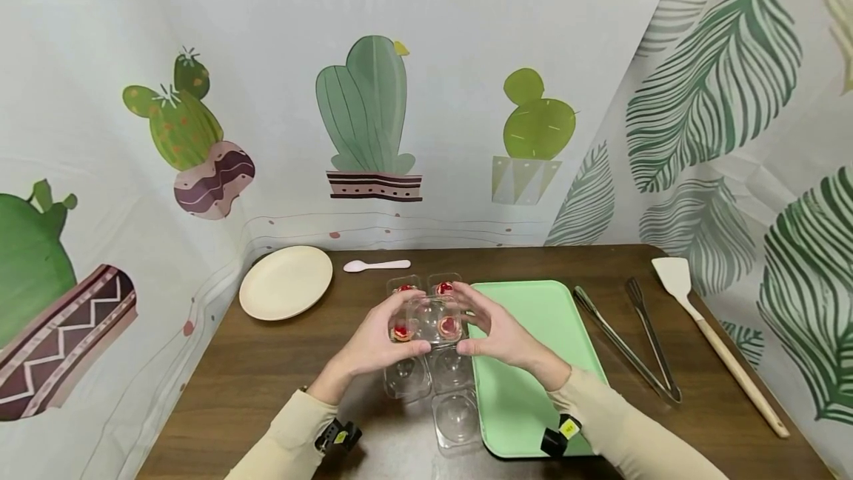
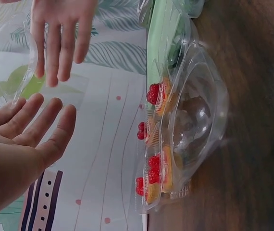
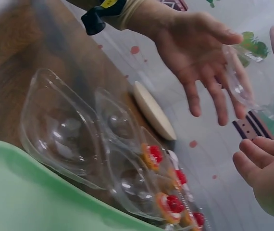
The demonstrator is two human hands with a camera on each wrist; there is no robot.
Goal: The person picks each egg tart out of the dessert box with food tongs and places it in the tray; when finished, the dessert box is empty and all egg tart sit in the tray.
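Note:
A clear plastic lid (image 1: 432, 317) is up between both hands, over the clear plastic containers. My left hand (image 1: 380, 339) holds its left side, thumb at the near edge. On the opposite side my right hand (image 1: 500, 328) holds it the same way. Beneath and behind it several small tarts with red berries (image 2: 154, 168) sit in the containers. Nearer the body are domed container parts without tarts (image 1: 458, 417), resting on the table. In the right wrist view the lid (image 3: 242, 86) is tilted, touching the left thumb.
A green tray (image 1: 533, 302) lies right of the containers. Metal tongs (image 1: 620, 339) and a white spatula with wooden handle (image 1: 723, 350) lie farther right. At back left are a cream plate (image 1: 286, 282) and a pink spoon (image 1: 377, 265). A printed cloth (image 1: 453, 221) hangs behind the table.

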